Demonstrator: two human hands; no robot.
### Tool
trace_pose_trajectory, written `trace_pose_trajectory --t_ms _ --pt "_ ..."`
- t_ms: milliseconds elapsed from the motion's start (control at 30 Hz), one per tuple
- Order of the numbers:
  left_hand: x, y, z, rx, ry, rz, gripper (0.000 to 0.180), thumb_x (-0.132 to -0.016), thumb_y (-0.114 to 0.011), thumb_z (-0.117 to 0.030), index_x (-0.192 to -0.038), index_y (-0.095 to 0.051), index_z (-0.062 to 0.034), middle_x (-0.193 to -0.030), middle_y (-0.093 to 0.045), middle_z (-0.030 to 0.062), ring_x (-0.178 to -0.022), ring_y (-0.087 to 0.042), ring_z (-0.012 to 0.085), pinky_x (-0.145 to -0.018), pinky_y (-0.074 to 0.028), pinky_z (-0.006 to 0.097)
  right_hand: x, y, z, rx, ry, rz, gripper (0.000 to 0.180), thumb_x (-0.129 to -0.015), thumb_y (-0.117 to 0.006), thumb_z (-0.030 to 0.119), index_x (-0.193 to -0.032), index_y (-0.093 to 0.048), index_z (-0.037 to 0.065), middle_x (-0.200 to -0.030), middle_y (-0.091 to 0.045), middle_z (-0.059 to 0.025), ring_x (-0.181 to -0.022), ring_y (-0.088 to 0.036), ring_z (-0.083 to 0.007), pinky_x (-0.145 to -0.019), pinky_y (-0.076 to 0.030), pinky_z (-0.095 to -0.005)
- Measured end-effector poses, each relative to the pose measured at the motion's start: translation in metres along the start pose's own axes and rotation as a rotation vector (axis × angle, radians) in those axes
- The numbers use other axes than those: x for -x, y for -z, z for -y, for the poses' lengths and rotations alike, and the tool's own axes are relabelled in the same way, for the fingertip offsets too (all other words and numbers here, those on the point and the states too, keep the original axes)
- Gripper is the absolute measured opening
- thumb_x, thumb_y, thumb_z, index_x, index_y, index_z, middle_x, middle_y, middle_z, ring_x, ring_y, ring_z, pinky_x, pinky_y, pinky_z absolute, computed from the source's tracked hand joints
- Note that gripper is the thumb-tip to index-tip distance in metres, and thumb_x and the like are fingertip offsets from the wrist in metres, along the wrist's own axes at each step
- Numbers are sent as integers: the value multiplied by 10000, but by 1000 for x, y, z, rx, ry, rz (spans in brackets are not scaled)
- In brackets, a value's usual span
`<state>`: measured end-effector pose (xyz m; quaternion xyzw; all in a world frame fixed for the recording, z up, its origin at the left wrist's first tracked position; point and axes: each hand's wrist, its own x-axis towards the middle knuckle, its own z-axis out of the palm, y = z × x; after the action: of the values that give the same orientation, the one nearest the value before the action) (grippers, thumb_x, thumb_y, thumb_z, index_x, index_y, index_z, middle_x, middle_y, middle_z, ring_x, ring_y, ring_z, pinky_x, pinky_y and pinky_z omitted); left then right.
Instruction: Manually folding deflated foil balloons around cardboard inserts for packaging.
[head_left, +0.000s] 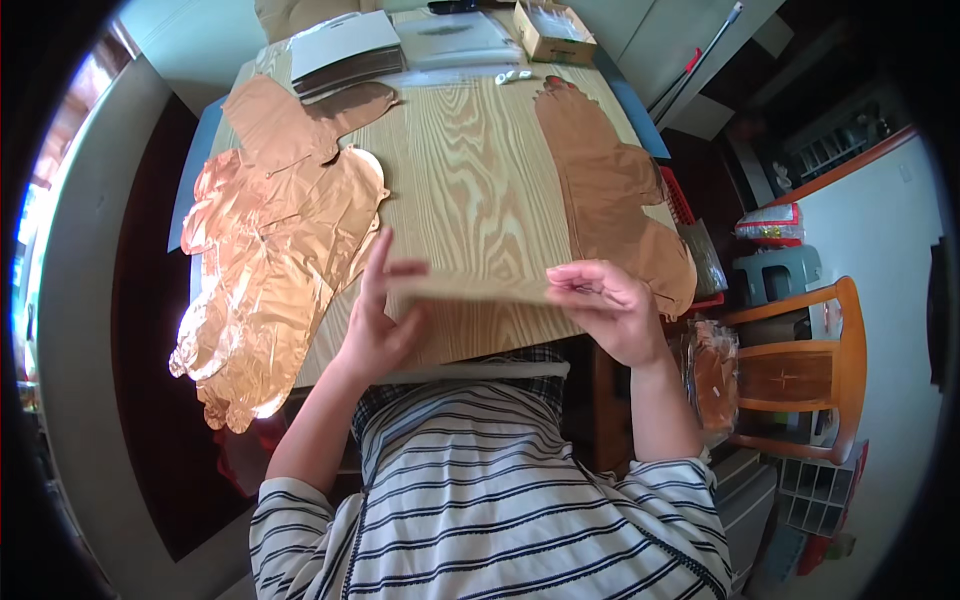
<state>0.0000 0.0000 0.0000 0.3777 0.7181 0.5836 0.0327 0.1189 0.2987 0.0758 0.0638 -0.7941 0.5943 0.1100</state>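
Head view: a thin tan sheet point(470, 289) is held flat between the hands, long axis side to side, pinched by left hand point(380, 320) and right hand point(605, 305) equally, above the worktop point(480, 190).

Bright daylight, strong fisheye bend, black rim all round.

Light came from a window band far to the left of the left hand point(375, 325), washing that edge pale and overexposed. The crumpled copper foil point(270, 260) beside that hand threw hard glare off its creases, brightest at its lower end. The wooden table point(480, 180) beyond both hands was evenly lit, its grain sharp. To the right of the right hand point(610, 310) the room fell darker. Straight edges curved toward the rim, and the fingers of both hands were slightly soft.
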Motion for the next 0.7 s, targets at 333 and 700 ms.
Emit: trace_pose_trajectory --t_ms 333,700 --pt "-62 -29 -97 10 -197 276 667 -874 -602 133 -1494 -382 28 -974 -580 108 -816 -598 225 -794 -505 336 16 110 138 367 92 313 345 -740 -807 70 -1052 -738 -62 -885 -750 -185 -757 -745 -276 -707 -573 -331" --pt "-66 -44 -66 22 -139 165 624 -914 -615 42 -1494 -385 51 -1401 -521 207 -1184 -605 289 -1033 -477 432 62 295 28 951 -239 -1037 184 -1004 -602 123 -1118 -645 -15 -805 -659 -49 -766 -616 -105 -702 -498 -301"
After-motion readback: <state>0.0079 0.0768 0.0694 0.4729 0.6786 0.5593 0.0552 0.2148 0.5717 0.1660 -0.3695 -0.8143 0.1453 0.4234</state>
